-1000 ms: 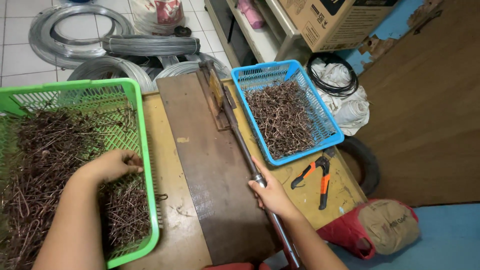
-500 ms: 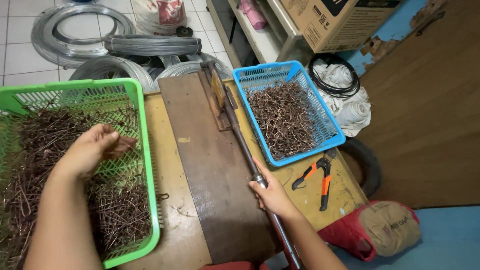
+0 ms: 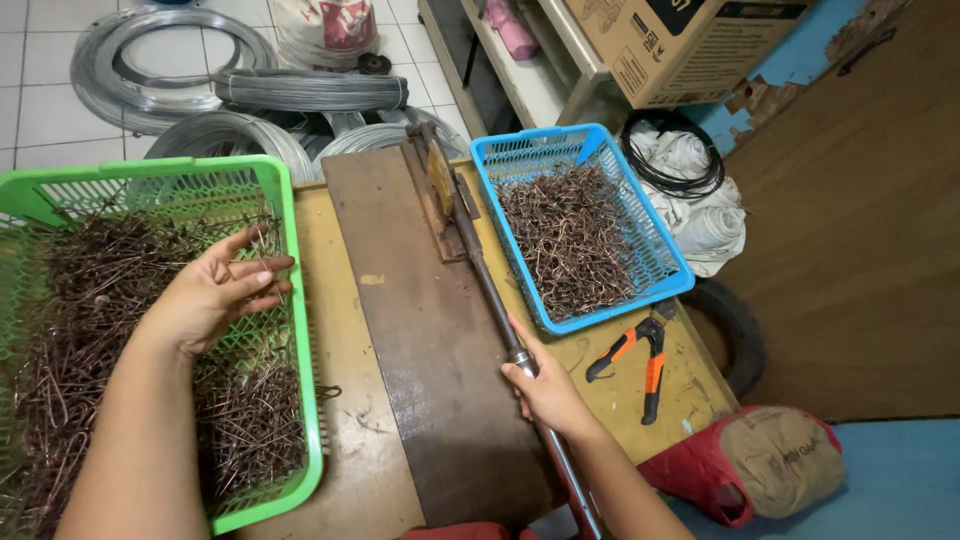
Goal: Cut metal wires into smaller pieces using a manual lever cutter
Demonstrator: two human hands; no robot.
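The left hand [image 3: 215,295] pinches a few thin wire pieces [image 3: 262,248] lifted above the green basket [image 3: 290,300] on the desk [image 3: 345,400], while the right hand [image 3: 545,385] wraps closed around the long lever handle [image 3: 490,295], keeping it low and steady beside the blue basket [image 3: 580,230].

A lever bar [image 3: 480,270] lies on the table [image 3: 340,400] between two wire-filled baskets [image 3: 290,300] [image 3: 600,140] (pliers [image 3: 640,360] right of the bar).
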